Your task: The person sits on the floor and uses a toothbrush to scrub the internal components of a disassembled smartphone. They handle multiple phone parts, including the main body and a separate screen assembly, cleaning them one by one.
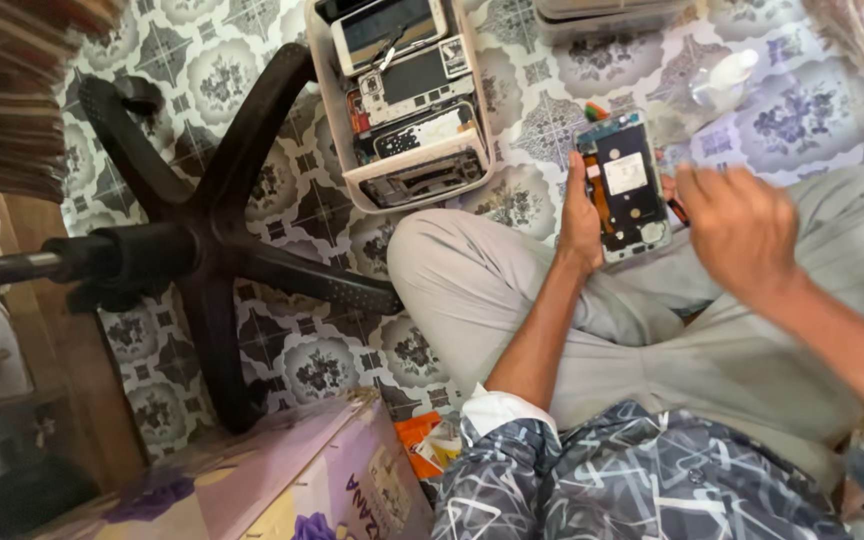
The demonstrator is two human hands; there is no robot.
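Seated cross-legged on a patterned floor (542, 130), you look down at your lap. Your left hand (582, 215) is closed around the edge of an opened phone (624, 185), gripping it along its left side so the exposed inner face tilts up toward you; it seems held that way to keep the insides in plain view and steady above your knee. Inside the phone you can make out a dark board, a pale square patch near the middle and a round part at the lower corner.

Your right hand (740, 228) hovers just right of the phone, fingers loosely curled and blurred with motion. A thin dark tool (676, 210) shows between this hand and the phone, but I cannot tell whether the hand grips it.

Beyond your left hand, farther from you, sits a pale tray (337, 110) on the floor, packed with several stripped phones and frames laid flat side by side, screens and bare boards showing. Beyond your right hand lies a small clear bag (722, 80). At the top, past the phone, is the edge of a grey box (592, 15); its contents are hidden.

Well to the left of your left hand stands a black chair base (207, 240). Near your left elbow is a purple box (302, 480).
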